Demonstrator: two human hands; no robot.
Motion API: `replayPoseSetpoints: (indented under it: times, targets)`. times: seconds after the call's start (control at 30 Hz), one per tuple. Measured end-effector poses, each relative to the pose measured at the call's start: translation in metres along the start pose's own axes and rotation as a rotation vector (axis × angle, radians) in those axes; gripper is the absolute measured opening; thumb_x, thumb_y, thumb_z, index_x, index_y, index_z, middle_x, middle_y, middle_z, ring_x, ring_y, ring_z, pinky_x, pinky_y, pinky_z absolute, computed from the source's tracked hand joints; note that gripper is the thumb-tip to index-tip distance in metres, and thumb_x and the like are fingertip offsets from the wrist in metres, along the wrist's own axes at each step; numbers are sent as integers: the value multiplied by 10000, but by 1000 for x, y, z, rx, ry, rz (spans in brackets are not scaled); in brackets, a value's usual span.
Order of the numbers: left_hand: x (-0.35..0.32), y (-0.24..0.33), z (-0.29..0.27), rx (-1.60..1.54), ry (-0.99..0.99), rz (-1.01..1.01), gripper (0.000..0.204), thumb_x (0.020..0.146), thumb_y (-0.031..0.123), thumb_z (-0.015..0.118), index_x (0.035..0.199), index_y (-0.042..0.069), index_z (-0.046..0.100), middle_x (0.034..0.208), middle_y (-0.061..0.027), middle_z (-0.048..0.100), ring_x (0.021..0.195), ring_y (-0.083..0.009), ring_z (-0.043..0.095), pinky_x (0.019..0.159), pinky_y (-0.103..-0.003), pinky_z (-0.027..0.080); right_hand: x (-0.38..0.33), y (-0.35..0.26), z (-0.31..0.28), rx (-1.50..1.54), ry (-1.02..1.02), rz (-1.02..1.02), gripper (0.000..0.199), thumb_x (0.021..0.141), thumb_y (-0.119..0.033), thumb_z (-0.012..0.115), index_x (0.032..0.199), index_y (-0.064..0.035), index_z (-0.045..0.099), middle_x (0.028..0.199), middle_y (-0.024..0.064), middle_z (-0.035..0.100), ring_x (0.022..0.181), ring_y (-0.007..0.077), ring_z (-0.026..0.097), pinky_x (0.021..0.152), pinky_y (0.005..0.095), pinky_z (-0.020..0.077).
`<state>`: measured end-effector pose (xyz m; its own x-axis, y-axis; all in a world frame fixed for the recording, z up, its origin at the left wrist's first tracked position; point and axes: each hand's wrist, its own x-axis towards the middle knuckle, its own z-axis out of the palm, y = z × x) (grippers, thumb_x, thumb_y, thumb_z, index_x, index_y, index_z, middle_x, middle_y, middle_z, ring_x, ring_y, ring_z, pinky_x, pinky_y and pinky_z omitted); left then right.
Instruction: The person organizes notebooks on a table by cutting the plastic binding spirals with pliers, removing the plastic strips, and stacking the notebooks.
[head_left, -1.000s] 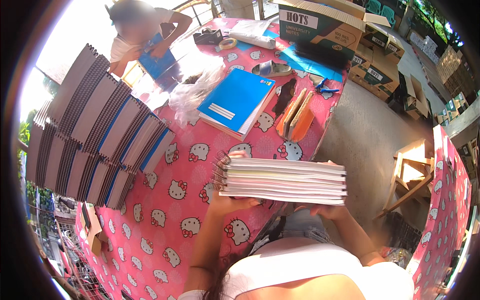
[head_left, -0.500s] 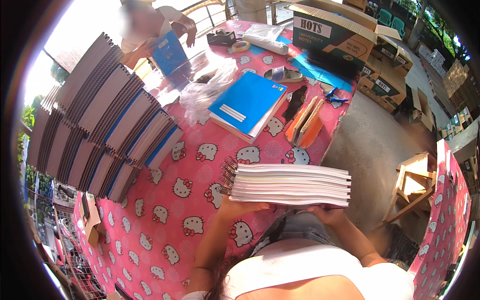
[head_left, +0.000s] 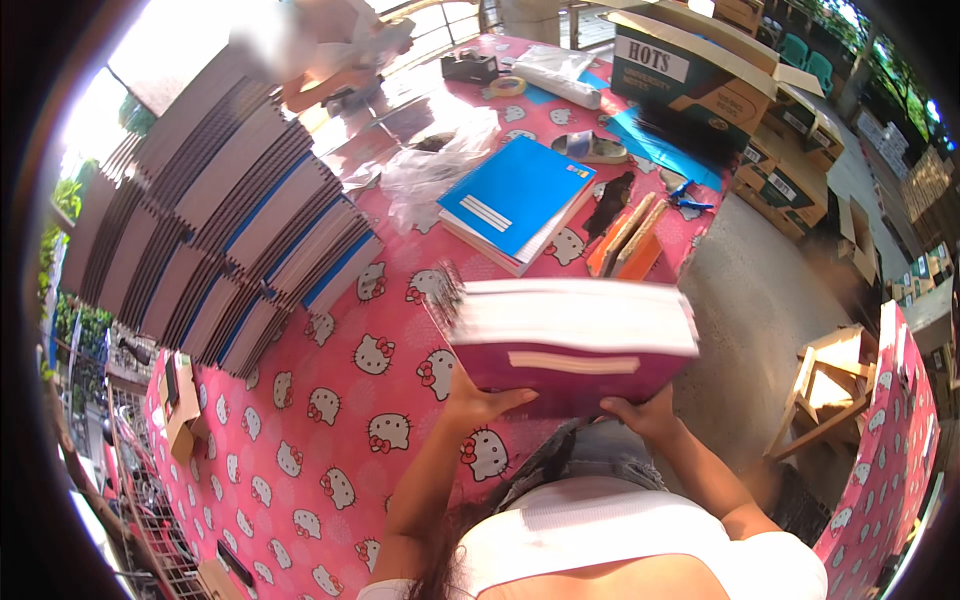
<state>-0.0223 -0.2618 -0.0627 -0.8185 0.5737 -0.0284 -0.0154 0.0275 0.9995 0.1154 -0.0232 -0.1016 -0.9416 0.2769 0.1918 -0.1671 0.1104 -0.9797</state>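
Note:
A thick stack of spiral notebooks (head_left: 575, 375) is held up in front of me above the table's near edge, its purple cover facing me and its white page edges on top, blurred by motion. My left hand (head_left: 485, 402) grips the lower left corner, thumb on the cover. On the lower right, my right hand (head_left: 645, 412) holds it the same way. The fingers behind the stack are hidden. Beyond it lies a pile with a blue-covered notebook (head_left: 520, 195) on top. Tall piles of spiral notebooks (head_left: 215, 220) stand at the left.
The table wears a pink cartoon-cat cloth (head_left: 330, 450). On it lie clear plastic wrap (head_left: 430, 165), orange-covered blocks (head_left: 630, 240), a tape roll (head_left: 507, 86) and a tape dispenser (head_left: 470, 68). A cardboard box (head_left: 690, 75) stands at the far right; a wooden stool (head_left: 825, 390) is right. Another person (head_left: 345, 50) stands opposite.
The stack has risen and tilted, so its purple cover now shows toward me. Both thumbs have come onto the cover. The person opposite has moved, and their blue notebook no longer shows.

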Motion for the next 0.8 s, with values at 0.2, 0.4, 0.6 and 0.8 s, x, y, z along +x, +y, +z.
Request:
replayPoseSetpoints:
  times: [0.2, 0.4, 0.6, 0.8]
  targets:
    - [-46, 32, -35, -239, 419, 98, 639, 669, 30, 823, 1225, -2, 508, 1078, -106, 637, 934, -200, 635, 797, -318, 529, 80, -37, 68, -304, -259, 211, 739, 675, -346, 843, 1206, 43, 507, 1141, 170, 596, 1057, 272, 586, 938, 369, 451]
    - [-89, 21, -94, -112, 726, -359, 608, 788, 127, 741, 1315, 4, 465, 1147, -113, 609, 1006, -236, 604, 873, -355, 493, 106, -25, 151, 5, -647, 375, 746, 739, -475, 758, 1172, 85, 521, 1107, 230, 622, 1040, 292, 611, 890, 379, 476]
    - [-124, -33, -132, -263, 733, -563, 612, 804, 152, 738, 1331, 18, 455, 1216, -117, 575, 1053, -246, 582, 897, -388, 490, 89, -19, 143, -391, -870, -160, 534, 773, -365, 748, 1113, 22, 606, 1118, 180, 606, 1036, 321, 600, 870, 395, 490]
    - [-131, 10, -131, 980, 1172, -455, 830, 787, 314, 762, 1439, 35, 331, 1303, -177, 484, 1175, -274, 506, 1035, -400, 392, 220, -62, -56, -512, -157, -694, 389, 733, -129, 726, 1092, -25, 621, 1106, 155, 611, 1012, 354, 597, 881, 405, 483]
